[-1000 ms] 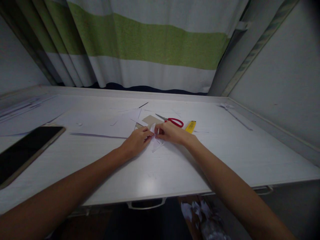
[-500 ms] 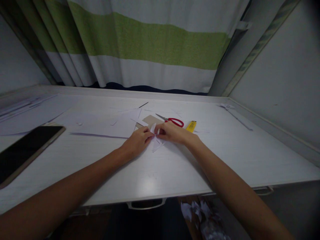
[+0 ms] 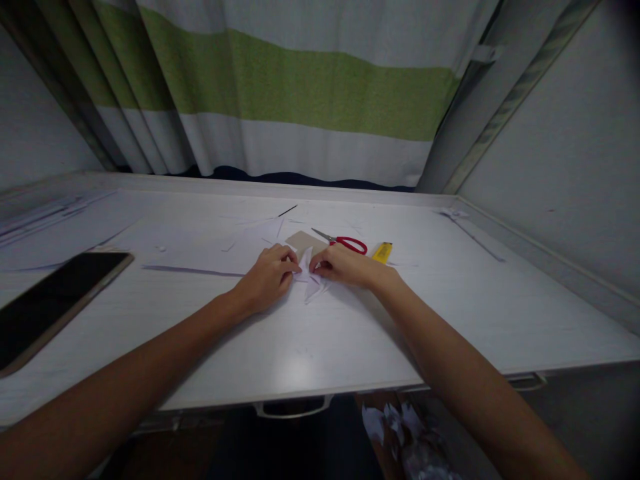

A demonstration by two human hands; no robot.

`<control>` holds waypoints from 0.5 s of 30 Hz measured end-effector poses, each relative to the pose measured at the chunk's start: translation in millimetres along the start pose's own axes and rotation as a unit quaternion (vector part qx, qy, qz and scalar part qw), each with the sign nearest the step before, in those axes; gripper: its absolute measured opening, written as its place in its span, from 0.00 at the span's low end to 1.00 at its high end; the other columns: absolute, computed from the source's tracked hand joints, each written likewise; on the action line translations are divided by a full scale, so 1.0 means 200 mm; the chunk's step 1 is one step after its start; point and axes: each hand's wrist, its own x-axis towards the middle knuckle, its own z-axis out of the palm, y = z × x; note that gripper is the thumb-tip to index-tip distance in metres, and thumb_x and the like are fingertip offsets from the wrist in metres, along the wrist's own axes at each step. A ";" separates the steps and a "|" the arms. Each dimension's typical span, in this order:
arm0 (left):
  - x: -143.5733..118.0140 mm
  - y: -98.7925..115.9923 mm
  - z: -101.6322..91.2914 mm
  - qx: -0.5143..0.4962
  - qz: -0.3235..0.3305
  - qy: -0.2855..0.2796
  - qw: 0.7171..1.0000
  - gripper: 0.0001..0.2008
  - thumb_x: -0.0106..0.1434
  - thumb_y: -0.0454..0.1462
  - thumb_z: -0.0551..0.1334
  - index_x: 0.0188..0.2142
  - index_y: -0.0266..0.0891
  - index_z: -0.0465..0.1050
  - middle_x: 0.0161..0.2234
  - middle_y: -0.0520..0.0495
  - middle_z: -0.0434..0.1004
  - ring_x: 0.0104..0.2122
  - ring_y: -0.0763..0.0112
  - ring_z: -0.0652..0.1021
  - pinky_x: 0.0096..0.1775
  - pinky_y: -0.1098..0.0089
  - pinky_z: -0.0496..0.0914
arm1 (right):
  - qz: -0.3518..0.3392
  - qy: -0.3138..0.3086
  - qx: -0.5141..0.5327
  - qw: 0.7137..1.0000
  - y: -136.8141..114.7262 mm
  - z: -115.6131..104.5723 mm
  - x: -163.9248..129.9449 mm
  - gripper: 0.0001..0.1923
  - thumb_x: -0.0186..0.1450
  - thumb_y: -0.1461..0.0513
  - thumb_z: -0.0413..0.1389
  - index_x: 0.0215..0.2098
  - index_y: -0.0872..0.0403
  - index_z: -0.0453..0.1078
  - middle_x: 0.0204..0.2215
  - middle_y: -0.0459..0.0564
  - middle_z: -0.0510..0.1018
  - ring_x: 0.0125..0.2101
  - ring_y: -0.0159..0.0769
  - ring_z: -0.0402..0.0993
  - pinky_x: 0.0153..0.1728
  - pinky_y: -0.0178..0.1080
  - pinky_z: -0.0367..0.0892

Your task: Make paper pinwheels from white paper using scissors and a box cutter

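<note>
Curtain [image 3: 300, 87] cloth, banded white and green, hangs behind one pale bench [image 3: 450, 300] between plain walls. One dark phone [image 3: 50, 300] lies far left, loose white sheets [image 3: 200, 250] mid-bench. One red-handled pair of scissors [image 3: 345, 242] and one yellow cutter [image 3: 382, 252] lie beyond the hands. Left hand [image 3: 265, 280] and right hand [image 3: 345, 267] each pinch the small folded white paper [image 3: 307, 277] at the bench's middle. No writing is readable.
</note>
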 end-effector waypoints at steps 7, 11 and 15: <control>0.01 0.00 -0.03 -0.116 -0.123 -0.046 0.985 0.14 0.54 0.34 0.53 0.39 0.32 0.70 0.30 0.44 0.73 0.27 0.72 0.69 0.31 0.70 0.63 | 0.015 -0.010 0.022 1.000 -0.02 -0.02 -0.01 0.11 0.56 0.68 0.48 0.34 0.56 0.71 0.31 0.50 0.75 0.30 0.30 0.69 0.33 0.31 0.58; 0.03 -0.03 -0.01 -0.163 -0.162 -0.067 0.971 0.16 0.51 0.35 0.55 0.40 0.33 0.68 0.27 0.47 0.73 0.22 0.75 0.68 0.25 0.73 0.62 | 0.035 -0.019 0.030 0.999 -0.01 -0.02 -0.01 0.11 0.56 0.67 0.48 0.35 0.56 0.70 0.33 0.50 0.75 0.32 0.31 0.68 0.34 0.32 0.58; 0.04 -0.05 0.01 -0.224 -0.165 -0.084 0.957 0.16 0.50 0.34 0.55 0.40 0.33 0.67 0.25 0.47 0.73 0.21 0.76 0.68 0.24 0.74 0.61 | 0.044 -0.026 0.041 0.998 0.01 -0.01 0.00 0.11 0.56 0.67 0.49 0.35 0.55 0.70 0.33 0.49 0.75 0.32 0.30 0.68 0.35 0.32 0.58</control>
